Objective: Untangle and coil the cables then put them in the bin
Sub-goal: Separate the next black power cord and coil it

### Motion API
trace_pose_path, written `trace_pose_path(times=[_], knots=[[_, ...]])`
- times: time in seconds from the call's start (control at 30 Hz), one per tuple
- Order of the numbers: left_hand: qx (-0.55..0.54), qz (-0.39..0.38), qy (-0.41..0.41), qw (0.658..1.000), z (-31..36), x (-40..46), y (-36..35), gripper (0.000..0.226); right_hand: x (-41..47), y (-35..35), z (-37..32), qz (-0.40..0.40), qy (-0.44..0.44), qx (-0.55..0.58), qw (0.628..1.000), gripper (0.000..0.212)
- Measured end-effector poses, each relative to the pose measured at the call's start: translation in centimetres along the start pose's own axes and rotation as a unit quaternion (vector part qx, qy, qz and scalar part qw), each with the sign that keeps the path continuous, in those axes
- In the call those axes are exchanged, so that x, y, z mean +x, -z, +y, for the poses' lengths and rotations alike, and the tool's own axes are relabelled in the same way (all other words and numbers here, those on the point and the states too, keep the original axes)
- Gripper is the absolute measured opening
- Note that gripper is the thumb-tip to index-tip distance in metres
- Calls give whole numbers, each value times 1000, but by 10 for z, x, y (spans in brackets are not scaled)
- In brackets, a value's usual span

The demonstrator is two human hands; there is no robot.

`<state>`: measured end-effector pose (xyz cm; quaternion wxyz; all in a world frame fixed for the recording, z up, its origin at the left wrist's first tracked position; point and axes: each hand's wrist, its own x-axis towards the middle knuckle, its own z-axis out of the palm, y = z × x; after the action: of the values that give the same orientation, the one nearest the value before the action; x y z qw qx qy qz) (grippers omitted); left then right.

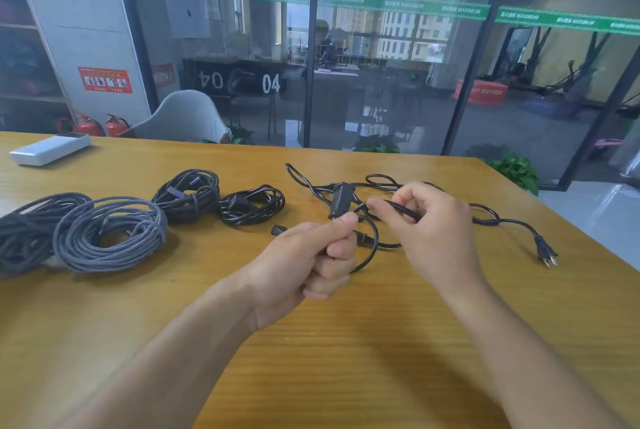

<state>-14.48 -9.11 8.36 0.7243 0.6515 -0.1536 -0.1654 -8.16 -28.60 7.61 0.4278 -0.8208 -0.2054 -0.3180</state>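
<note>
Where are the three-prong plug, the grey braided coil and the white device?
three-prong plug [544, 250]: head view, on its black body.
grey braided coil [110, 231]: head view, on its wound strands.
white device [50, 148]: head view, on its top face.

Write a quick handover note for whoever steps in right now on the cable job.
Left hand: fist gripping the black power cable, loop hanging below.
Right hand: pinching the same cable beside it.
The rest of that cable sprawls loose on the table, plug at right.
Done: four coils lie at left, two grey braided, two black.
Left: coil this cable, then bin everything; no bin in view.
</note>
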Motion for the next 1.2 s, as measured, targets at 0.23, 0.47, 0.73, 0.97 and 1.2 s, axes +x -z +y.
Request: trace_pose_path(times=[0.23, 0.47, 0.73, 0.97, 1.2], knots=[[24, 98, -20, 995, -15, 8, -8, 47, -13, -14, -27, -148, -138, 245, 948, 24], [23, 207, -58, 976, -18, 13, -7, 58, -20, -10, -34, -178, -77, 209, 959, 24], [-5, 325, -113, 939, -13, 13, 20, 41, -16, -2, -28, -226, 64, -97, 967, 19], [-112, 277, -121, 947, -6, 14, 28, 35, -27, -6, -42, -505, -76, 209, 834, 32], [-274, 102, -135, 947, 15, -4, 12, 37, -24, -17, -24, -591, -70, 137, 792, 35]])
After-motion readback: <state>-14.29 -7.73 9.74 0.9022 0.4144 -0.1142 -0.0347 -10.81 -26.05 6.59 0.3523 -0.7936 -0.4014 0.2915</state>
